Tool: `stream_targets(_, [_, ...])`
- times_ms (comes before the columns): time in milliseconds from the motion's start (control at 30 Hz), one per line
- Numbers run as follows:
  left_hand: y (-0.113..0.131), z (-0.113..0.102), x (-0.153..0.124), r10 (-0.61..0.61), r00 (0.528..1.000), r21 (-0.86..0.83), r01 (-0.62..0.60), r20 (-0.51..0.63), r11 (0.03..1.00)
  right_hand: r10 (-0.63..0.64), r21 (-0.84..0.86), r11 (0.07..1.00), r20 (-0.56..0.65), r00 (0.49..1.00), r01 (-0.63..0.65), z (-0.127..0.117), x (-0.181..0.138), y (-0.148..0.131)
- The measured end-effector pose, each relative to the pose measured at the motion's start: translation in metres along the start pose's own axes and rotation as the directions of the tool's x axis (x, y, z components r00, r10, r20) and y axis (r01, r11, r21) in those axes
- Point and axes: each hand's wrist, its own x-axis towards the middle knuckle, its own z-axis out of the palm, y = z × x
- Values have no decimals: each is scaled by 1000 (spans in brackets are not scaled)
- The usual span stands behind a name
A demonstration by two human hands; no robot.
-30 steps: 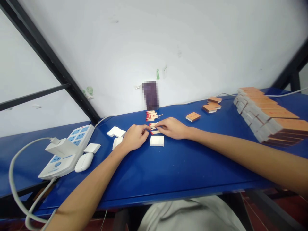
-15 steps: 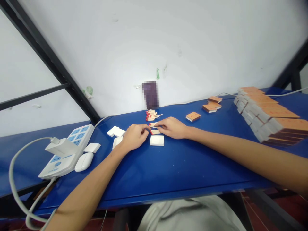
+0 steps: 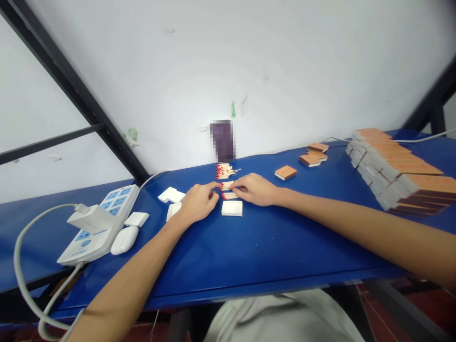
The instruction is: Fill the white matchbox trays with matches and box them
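Observation:
Matches with red heads lie in a small middle group (image 3: 225, 186) between my two hands. My left hand (image 3: 200, 202) rests on its left, the index fingertip at the red heads and the thumb apart from it. On the other side is my right hand (image 3: 255, 189), its index finger at the plain ends and its thumb lower, by a nearer row of matches (image 3: 228, 195). Neither hand is closed round anything. Beyond them is a looser pile of matches (image 3: 224, 171). Closest to me sits a white matchbox tray (image 3: 232, 208).
White trays (image 3: 171, 194) lie left of my left hand, near a power strip (image 3: 103, 223) with a plugged-in charger and a white earbud case (image 3: 124, 240). Orange matchboxes (image 3: 285, 172) lie to the right, beside a large stack of matchboxes (image 3: 402, 171). A wall (image 3: 285, 71) rises behind the blue table (image 3: 270, 251).
My left index finger has shifted slightly up and left, to the heads of the middle group. That group is more exposed. My right hand has barely moved.

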Motion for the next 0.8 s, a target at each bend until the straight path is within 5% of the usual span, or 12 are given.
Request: stream_targets(800, [-2, 2, 1, 1, 1000, -10, 0, 5, 1000, 8, -2, 1000, 7, 1000, -8, 0, 1, 0])
